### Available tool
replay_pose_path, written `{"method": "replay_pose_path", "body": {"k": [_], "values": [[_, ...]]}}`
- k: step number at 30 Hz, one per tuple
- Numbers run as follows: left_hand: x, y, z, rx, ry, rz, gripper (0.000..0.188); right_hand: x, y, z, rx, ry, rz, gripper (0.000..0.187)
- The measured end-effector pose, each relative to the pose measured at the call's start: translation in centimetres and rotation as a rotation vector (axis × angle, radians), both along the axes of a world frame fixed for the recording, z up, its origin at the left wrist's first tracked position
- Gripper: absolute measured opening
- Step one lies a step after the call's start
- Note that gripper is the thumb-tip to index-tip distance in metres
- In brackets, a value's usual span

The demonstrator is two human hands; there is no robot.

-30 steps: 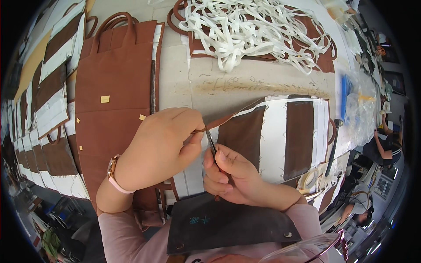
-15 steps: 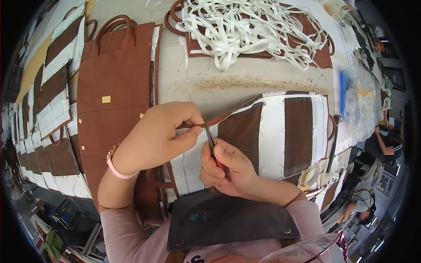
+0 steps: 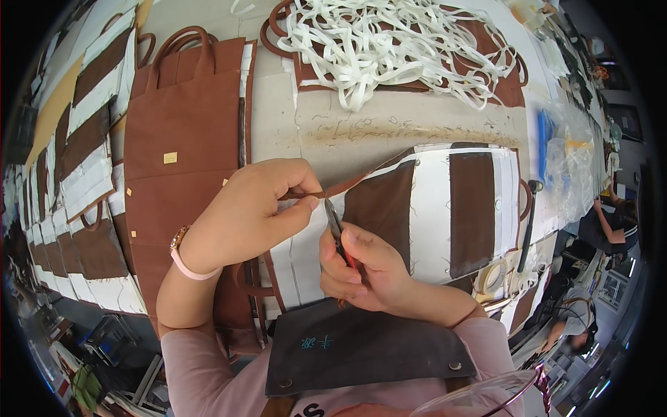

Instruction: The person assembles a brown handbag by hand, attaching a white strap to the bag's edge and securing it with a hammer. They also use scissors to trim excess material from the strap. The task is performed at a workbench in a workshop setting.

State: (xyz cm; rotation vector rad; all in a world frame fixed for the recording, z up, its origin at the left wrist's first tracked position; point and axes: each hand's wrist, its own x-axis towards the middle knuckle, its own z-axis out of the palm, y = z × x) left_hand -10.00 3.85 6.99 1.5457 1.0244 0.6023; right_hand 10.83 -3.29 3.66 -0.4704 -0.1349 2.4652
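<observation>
My left hand (image 3: 257,212) is closed, with thumb and fingers pinching the brown leather edge (image 3: 300,196) of a bag panel. That bag panel (image 3: 431,222) lies before me with its white and dark brown striped underside up, loose threads along the stripes. In my right hand (image 3: 372,267) is a small pair of scissors (image 3: 334,221) with a red handle, fingers wrapped round it. The blade tips point away from me and sit right beside my left fingertips at the leather edge. My fingers hide part of the handle and of the pinched edge.
A brown leather bag piece (image 3: 184,125) with handles lies at left, beside stacks of striped panels (image 3: 87,187). White tape (image 3: 396,48) is heaped at the far side. A hammer (image 3: 528,226), a tape roll (image 3: 493,276) and clear plastic bags (image 3: 573,163) lie at right.
My right hand and the scissors have shifted slightly right and toward me. My left hand keeps its pinch on the leather edge, barely moved.
</observation>
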Motion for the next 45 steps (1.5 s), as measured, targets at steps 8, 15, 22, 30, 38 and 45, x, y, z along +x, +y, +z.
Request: {"method": "replay_pose_path", "body": {"k": [8, 15, 22, 30, 38, 45], "values": [[0.1, 0.0, 0.2, 0.016, 0.028, 0.011, 0.004, 0.2, -0.1, -0.1, 0.002, 0.001, 0.008, 0.033], [0.1, 0.0, 0.4, -0.003, 0.043, 0.002, 0.004, 0.3, 0.0, -0.1, 0.007, -0.013, -0.007, 0.033], [-0.1, 0.0, 0.1, 0.012, 0.069, -0.001, 0.005, 2.1, 1.7, 1.1, 0.111, -0.041, -0.135, 0.036], [0.2, 0.0, 0.2, -0.018, 0.04, 0.023, 0.005, 0.7, 0.5, 0.3, 0.076, -0.129, 0.031, 0.034], [0.1, 0.0, 0.1, -0.026, 0.056, 0.013, 0.005, 0.8, 0.6, 0.2, 0.097, -0.128, -0.015, 0.035], [0.2, 0.0, 0.2, -0.019, 0.037, 0.027, 0.005, 0.6, 0.6, 0.5, 0.113, -0.222, 0.052, 0.036]]}}
